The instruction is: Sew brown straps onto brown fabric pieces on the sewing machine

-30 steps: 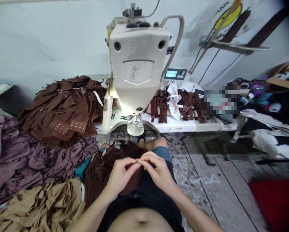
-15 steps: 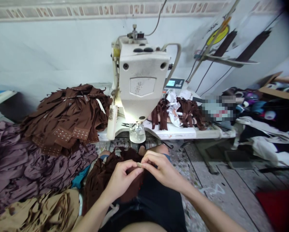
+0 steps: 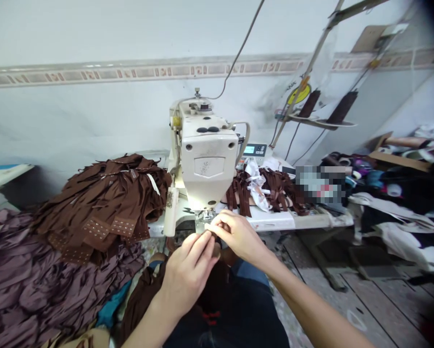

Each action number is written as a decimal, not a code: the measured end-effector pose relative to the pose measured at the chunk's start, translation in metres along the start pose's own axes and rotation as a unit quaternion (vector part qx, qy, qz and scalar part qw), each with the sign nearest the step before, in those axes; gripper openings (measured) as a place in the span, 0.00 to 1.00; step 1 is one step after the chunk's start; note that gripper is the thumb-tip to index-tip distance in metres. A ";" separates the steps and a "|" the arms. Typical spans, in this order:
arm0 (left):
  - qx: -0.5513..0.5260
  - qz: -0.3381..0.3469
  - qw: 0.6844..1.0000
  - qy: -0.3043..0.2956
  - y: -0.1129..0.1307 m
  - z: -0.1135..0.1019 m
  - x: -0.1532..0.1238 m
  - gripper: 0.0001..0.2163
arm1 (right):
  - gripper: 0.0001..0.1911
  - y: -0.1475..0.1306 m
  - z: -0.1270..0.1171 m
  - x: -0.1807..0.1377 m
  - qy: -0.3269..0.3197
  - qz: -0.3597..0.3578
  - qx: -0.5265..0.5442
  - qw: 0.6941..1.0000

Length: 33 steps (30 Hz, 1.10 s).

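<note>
We are pinching the right hand (image 3: 235,236)'s thumb and forefinger together on a small piece (image 3: 209,228), which is sitting where both hands' tips are meeting, just in front of the needle area; the fingers are hiding most of it. We are curling the left hand (image 3: 190,268) beneath and beside it, its thumb hidden, so we cannot tell whether it is gripping.

We are facing one sewing machine (image 3: 224,188); its single emblem (image 3: 207,167) is showing worn marks we cannot read. One panel (image 3: 253,149) is glowing, its text too small. Dark letters are running above one yellow disc (image 3: 299,94), too blurred to read. Two thread cones (image 3: 309,104) are standing near it.

To the left, one brown heap (image 3: 104,193) is lying above one mauve heap (image 3: 14,275), with one teal cloth (image 3: 112,304) showing below. Right of the machine, brown straps (image 3: 280,186) and one white bundle (image 3: 256,183) are resting on the table (image 3: 271,222).
</note>
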<state>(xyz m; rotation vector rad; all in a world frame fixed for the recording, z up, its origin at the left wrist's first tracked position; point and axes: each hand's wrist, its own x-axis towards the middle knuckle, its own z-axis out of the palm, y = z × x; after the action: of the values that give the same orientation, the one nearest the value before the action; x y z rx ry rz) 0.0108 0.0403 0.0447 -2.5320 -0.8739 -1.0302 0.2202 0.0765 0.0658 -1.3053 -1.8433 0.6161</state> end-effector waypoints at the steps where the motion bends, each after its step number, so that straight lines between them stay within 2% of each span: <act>1: 0.010 0.018 1.000 -0.012 0.001 0.001 0.002 0.17 | 0.12 0.003 0.001 0.003 0.004 0.011 0.026 1.000; 4: 0.038 0.021 0.999 -0.024 0.006 0.006 0.006 0.17 | 0.12 0.014 0.007 0.005 0.020 0.066 0.146 0.987; 7: 0.059 -0.008 0.998 -0.023 0.013 0.011 0.008 0.17 | 0.17 0.022 0.017 0.001 0.053 0.135 0.285 0.948; 10: 0.073 -0.033 0.997 -0.015 0.020 0.015 0.010 0.18 | 0.22 0.027 0.025 -0.009 0.083 0.173 0.351 0.916; 17: 0.069 -0.062 0.995 -0.022 0.021 0.022 0.016 0.19 | 0.26 0.045 0.032 -0.036 0.066 0.217 0.348 0.910; 24: 0.076 -0.073 0.994 -0.022 0.018 0.027 0.021 0.18 | 0.28 0.060 0.042 -0.043 0.056 0.239 0.384 0.890; 30: 0.055 -0.094 0.994 -0.027 0.019 0.029 0.019 0.21 | 0.30 0.064 0.051 -0.052 0.072 0.264 0.401 0.874; 33: 0.005 -0.105 0.994 -0.020 0.017 0.026 0.013 0.23 | 0.33 0.072 0.059 -0.059 0.088 0.286 0.394 0.869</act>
<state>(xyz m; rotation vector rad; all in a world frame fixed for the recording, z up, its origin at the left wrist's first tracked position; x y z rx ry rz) 0.0427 0.0447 0.0352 -2.5007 -1.1734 -1.0335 0.2224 0.0496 -0.0408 -1.2405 -0.8418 1.3399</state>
